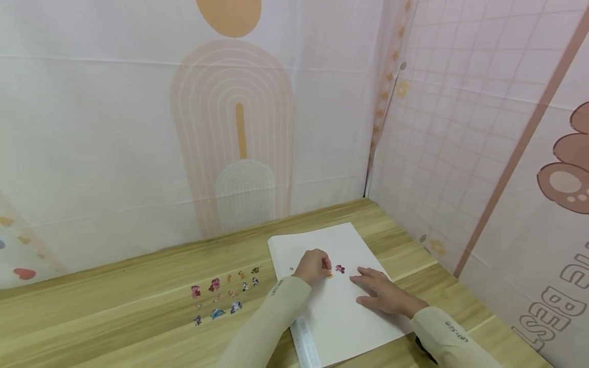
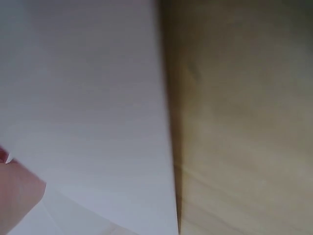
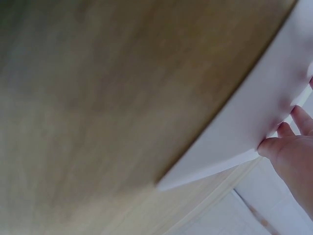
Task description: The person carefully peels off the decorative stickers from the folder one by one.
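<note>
A stack of white paper (image 1: 340, 312) lies on the wooden table. Over its middle, my left hand (image 1: 313, 267) pinches a small orange-yellow sticker (image 1: 329, 275) at the fingertips, close over the sheet. A dark pink cartoon sticker (image 1: 340, 268) is on the paper just right of those fingers. My right hand (image 1: 379, 291) rests on the paper's right part, fingers spread and loosely extended. In the left wrist view only a bit of the left hand (image 2: 17, 196) shows, and the sticker is out of sight. The right hand's fingertips (image 3: 266, 147) touch the sheet in the right wrist view.
Left of the paper, several small cartoon stickers (image 1: 216, 313) lie in rows on the table (image 1: 115, 327). A clear ruler-like strip (image 1: 306, 343) lies along the paper's lower left edge. Printed cloth walls (image 1: 138, 153) stand behind and on the right.
</note>
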`<state>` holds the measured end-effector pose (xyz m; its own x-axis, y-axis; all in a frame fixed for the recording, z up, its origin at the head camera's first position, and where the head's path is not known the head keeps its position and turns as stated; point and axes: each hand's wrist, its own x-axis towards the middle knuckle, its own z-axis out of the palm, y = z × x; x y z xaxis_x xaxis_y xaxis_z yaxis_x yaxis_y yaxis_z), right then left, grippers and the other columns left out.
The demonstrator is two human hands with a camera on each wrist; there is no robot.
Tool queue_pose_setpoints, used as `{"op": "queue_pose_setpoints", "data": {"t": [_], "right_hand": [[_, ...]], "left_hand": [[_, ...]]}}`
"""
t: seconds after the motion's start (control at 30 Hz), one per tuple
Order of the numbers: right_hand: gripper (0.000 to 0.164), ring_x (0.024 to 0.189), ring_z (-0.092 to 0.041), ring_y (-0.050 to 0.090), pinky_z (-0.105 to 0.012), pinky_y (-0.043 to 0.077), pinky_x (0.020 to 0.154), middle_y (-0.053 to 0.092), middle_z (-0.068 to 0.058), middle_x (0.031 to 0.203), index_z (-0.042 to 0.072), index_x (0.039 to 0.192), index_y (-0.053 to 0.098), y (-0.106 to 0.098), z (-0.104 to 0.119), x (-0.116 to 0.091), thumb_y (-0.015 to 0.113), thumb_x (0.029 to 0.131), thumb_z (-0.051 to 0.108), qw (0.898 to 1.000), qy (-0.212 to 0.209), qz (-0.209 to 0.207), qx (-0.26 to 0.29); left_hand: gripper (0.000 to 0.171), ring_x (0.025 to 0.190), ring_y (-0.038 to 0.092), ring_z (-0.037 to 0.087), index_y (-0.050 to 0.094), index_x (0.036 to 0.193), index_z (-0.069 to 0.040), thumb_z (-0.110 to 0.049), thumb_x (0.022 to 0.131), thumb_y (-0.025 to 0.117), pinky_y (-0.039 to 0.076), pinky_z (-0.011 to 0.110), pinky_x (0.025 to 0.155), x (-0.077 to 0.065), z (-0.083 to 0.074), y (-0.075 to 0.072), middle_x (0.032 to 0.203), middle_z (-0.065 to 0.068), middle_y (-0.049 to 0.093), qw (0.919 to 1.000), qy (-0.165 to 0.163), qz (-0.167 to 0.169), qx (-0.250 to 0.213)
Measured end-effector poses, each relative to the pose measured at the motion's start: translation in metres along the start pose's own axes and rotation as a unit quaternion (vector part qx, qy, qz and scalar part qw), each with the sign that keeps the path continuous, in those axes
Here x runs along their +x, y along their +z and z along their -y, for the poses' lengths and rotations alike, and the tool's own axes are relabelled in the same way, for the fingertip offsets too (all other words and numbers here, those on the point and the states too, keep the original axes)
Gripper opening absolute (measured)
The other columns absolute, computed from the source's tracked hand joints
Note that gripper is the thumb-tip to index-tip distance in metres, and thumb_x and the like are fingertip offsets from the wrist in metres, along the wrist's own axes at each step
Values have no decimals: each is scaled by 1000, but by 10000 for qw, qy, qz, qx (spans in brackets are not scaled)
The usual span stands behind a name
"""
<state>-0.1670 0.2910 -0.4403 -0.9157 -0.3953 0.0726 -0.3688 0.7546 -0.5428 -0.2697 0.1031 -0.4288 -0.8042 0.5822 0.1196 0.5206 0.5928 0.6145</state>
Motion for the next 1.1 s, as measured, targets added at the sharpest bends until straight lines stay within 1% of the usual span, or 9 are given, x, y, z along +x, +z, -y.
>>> {"op": "queue_pose_setpoints", "data": {"t": [0.2, 0.3, 0.47, 0.57, 0.73, 0.87, 0.97, 1.1], "right_hand": [[48, 120, -49, 23, -60, 19, 93, 30, -31, 132, -4, 124, 45, 0, -1, 0, 57, 86, 23, 10000, 70, 34, 53], [48, 120, -48, 23, -60, 19, 93, 30, -31, 132, -4, 124, 46, 0, -2, 0, 57, 86, 23, 9999, 89, 30, 46], [48, 120, -48, 23, -60, 19, 93, 30, -31, 132, -4, 124, 46, 0, 0, 0, 57, 86, 23, 9999, 90, 40, 93], [48, 120, -49, 23, -61, 19, 93, 30, -31, 132, -4, 124, 46, 0, 0, 0, 57, 86, 23, 9999, 84, 31, 121], [48, 120, -48, 24, -60, 19, 93, 30, -31, 132, -4, 124, 46, 1, -1, 1, 58, 85, 22, 9999, 90, 25, 93], [47, 121, -48, 24, -60, 19, 94, 31, -30, 132, -3, 124, 46, 1, -1, 1, 58, 85, 22, 9999, 110, 37, 56], [47, 120, -48, 24, -60, 19, 93, 31, -31, 132, -3, 123, 47, 0, 0, 1, 59, 85, 22, 9999, 96, -6, 57], [47, 119, -49, 24, -61, 20, 92, 31, -31, 131, -4, 123, 47, -1, 1, 0, 59, 85, 22, 9999, 74, -48, 61]], "left_hand": [[18, 55, 41, 8, 56, 63, -5, 2, 71, 70, 37, 19, 53, -1, -2, 1, 57, -3, 47, 10000, -57, 60, 5], [17, 55, 41, 9, 55, 66, -5, 4, 72, 68, 36, 19, 53, -1, -3, 1, 58, -2, 46, 9999, -78, 53, 38], [8, 58, 41, 9, 62, 75, -2, 4, 74, 65, 37, 20, 56, -2, -3, 1, 61, -2, 48, 9998, -100, 153, 69], [10, 59, 42, 9, 65, 71, -3, 6, 74, 64, 38, 20, 56, -3, -3, 0, 60, -3, 50, 9998, -51, 195, 63], [17, 58, 42, 8, 64, 63, -4, 11, 71, 62, 38, 19, 56, -3, -2, -1, 59, -3, 51, 9997, 103, 188, 100], [16, 57, 42, 8, 63, 63, -4, 9, 71, 64, 38, 19, 57, -4, -1, -2, 58, -3, 52, 9995, 221, 170, 140], [14, 57, 42, 7, 62, 62, -4, 4, 71, 69, 38, 19, 57, -4, -1, -4, 57, -4, 51, 9993, 295, 141, 160], [14, 57, 43, 7, 61, 63, -5, -2, 70, 72, 39, 19, 57, -5, 1, -6, 57, -4, 52, 9993, 302, 148, 163]]}}
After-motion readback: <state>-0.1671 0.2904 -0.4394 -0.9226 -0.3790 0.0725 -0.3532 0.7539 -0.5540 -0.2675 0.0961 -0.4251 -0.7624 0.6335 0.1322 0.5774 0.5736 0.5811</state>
